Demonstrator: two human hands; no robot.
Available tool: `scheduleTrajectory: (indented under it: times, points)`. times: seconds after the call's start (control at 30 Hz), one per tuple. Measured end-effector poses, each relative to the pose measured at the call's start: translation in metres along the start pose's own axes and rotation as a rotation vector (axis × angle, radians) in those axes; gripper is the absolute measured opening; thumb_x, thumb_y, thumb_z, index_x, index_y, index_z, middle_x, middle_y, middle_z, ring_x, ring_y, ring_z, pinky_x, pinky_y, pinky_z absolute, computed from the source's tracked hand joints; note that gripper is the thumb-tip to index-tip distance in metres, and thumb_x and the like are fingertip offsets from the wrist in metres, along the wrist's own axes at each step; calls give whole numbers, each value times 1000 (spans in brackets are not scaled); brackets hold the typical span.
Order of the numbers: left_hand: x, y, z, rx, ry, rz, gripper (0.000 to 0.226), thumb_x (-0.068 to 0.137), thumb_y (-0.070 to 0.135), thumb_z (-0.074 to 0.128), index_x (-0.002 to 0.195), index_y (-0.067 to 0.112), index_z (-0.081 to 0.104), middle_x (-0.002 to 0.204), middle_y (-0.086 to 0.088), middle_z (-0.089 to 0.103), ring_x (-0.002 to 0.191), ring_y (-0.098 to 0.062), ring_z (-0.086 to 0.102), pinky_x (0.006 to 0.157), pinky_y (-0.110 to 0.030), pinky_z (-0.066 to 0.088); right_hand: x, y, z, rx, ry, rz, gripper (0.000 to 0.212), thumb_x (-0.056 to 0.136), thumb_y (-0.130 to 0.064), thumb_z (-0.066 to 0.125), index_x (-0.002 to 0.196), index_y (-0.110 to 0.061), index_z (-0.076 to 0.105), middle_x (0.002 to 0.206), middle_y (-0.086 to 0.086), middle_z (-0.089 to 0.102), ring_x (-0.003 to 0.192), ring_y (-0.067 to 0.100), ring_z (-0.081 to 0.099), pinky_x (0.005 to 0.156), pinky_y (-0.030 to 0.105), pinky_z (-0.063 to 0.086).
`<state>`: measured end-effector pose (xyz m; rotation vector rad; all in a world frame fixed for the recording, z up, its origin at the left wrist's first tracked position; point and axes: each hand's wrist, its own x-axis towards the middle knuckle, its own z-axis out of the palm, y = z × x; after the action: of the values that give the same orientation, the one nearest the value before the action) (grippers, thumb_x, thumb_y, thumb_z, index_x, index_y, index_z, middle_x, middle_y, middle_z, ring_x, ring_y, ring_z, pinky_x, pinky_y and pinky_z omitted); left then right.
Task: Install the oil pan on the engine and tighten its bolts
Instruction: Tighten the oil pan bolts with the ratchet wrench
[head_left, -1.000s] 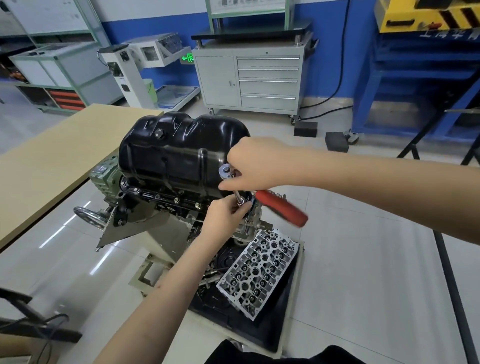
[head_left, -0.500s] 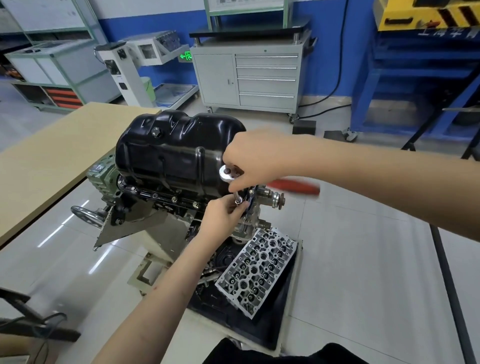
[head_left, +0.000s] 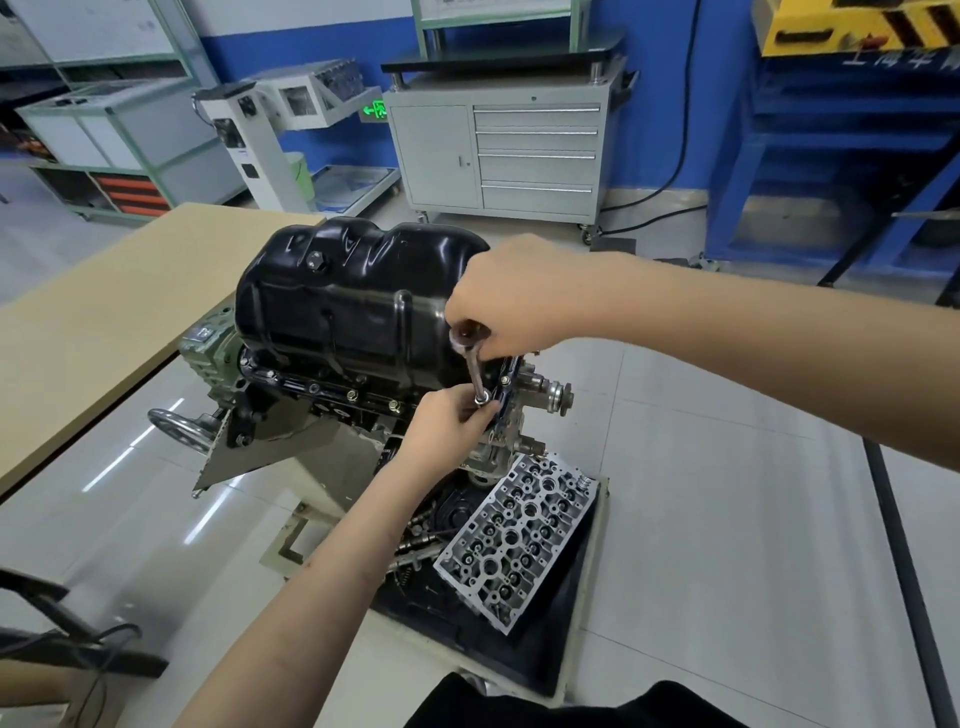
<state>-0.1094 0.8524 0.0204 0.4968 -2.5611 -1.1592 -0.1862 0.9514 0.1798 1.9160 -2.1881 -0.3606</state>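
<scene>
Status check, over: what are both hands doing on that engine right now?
Right hand grips ratchet head. Left hand steadies extension at flange bolt. Oil pan seated on engine. Nothing in the way.

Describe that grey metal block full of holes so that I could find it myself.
Start at the black oil pan on top of the engine, then drop to the black tray on the floor below it. The cylinder head lies there, tilted: the only pale aluminium slab, with rows of round holes.
</scene>
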Motion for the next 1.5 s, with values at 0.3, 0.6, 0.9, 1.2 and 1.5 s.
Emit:
scheduleTrajectory:
  times: [0.3, 0.6, 0.9, 1.2, 1.5]
  points:
    - [-1, 0, 2, 42, 61, -8, 24, 86, 23, 62, 81, -1, 64, 79, -19, 69, 78, -32, 65, 74, -42, 52, -7, 2, 2, -42, -22, 68, 10, 88, -30, 55, 93, -25, 62, 76, -12, 52, 46, 1, 17, 41, 17, 12]
    - [3, 4, -5, 63, -73, -8, 20, 89, 20, 58, 100, 5, 65, 94, -9, 70, 90, -20, 65, 85, -34, 52, 0, 0, 0, -130, 27, -127, 22, 83, -26, 53, 68, -13, 45, 63, -1, 46, 65, 23, 50, 66, 32, 44]
    - [0, 5, 1, 84, -8, 6, 24, 91, 18, 54, 107, 3, 62, 91, -14, 70, 85, -27, 66, 81, -39, 53, 0, 10, 7, -56, 23, -120, 6, 85, -19, 49, 89, -18, 54, 78, 1, 55, 81, 24, 53, 57, 26, 34]
    - [-2, 4, 5, 65, 94, -15, 23, 88, 21, 60, 96, -1, 65, 85, -16, 70, 82, -27, 66, 75, -36, 52, 0, 3, 14, -15, 28, 10, 40, 85, -45, 53, 66, -12, 41, 58, -3, 37, 55, 18, 41, 44, 23, 23]
    - [4, -1, -5, -28, -71, 22, 24, 87, 15, 61, 107, 1, 65, 99, 0, 67, 83, 3, 60, 76, -2, 44, 0, 6, 12, -44, 50, -82, 46, 83, -51, 54, 61, -13, 40, 54, -5, 37, 49, 11, 36, 51, 24, 32]
